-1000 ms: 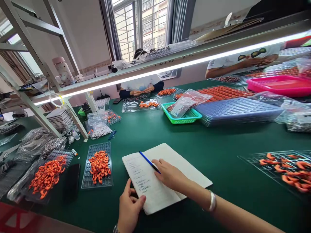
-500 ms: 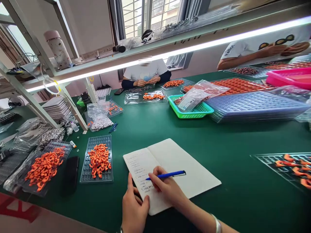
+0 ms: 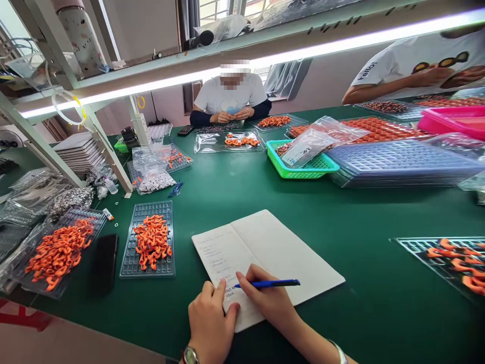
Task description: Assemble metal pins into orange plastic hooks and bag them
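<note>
An open notebook (image 3: 288, 260) lies on the green table, handwriting on its left page and a blank right page. My right hand (image 3: 269, 301) is closed around a blue pen (image 3: 278, 283), whose tip is close to the written lines low on the left page. At the notebook's lower left edge is my left hand (image 3: 212, 316), its index finger stretched onto the writing and its thumb apart on the page. The other fingers of that hand are partly curled. It holds nothing that I can see.
Trays of orange parts (image 3: 152, 240) and a black phone (image 3: 104, 260) lie left. A green basket (image 3: 303, 173) and stacked plastic trays (image 3: 401, 164) stand beyond the notebook. Another tray (image 3: 413, 247) is at right. Two people work across the table, under a lit shelf (image 3: 265, 63).
My left hand has moved from beside the notebook onto its left page, index finger now on the writing. My right hand and pen have shifted slightly right and down. The camera view has tilted down.
</note>
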The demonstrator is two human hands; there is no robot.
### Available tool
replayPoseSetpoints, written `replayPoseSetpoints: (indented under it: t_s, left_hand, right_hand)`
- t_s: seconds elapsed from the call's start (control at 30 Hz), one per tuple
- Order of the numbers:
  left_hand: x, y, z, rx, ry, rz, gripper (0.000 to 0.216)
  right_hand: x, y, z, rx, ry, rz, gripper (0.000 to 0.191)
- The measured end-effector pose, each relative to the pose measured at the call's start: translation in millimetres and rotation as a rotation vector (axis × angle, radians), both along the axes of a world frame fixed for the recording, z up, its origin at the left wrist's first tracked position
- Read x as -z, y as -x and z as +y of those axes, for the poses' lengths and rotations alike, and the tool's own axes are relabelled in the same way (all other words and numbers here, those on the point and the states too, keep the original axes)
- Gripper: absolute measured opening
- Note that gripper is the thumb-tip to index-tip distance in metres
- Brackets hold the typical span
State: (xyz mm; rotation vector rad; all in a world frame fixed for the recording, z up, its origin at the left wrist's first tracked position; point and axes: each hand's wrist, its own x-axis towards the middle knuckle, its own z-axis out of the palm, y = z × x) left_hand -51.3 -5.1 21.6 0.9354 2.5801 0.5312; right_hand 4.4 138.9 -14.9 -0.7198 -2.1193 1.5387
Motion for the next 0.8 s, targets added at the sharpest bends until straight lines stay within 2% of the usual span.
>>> replayPoseSetpoints:
  t_s: [0.27,0.8]
  left_hand:
    - [1.2,1.2,-0.2,0.019,0.007,-0.002,0.047]
    - [2.9,1.4,-0.4,0.025,-0.005,0.016,0.047]
  right_hand:
    - [2.3,2.4,1.2,0.018,-0.068,0.003,0.039]
    - [0.8,1.9,0.4,0.005,-0.109,-0.007,0.04]
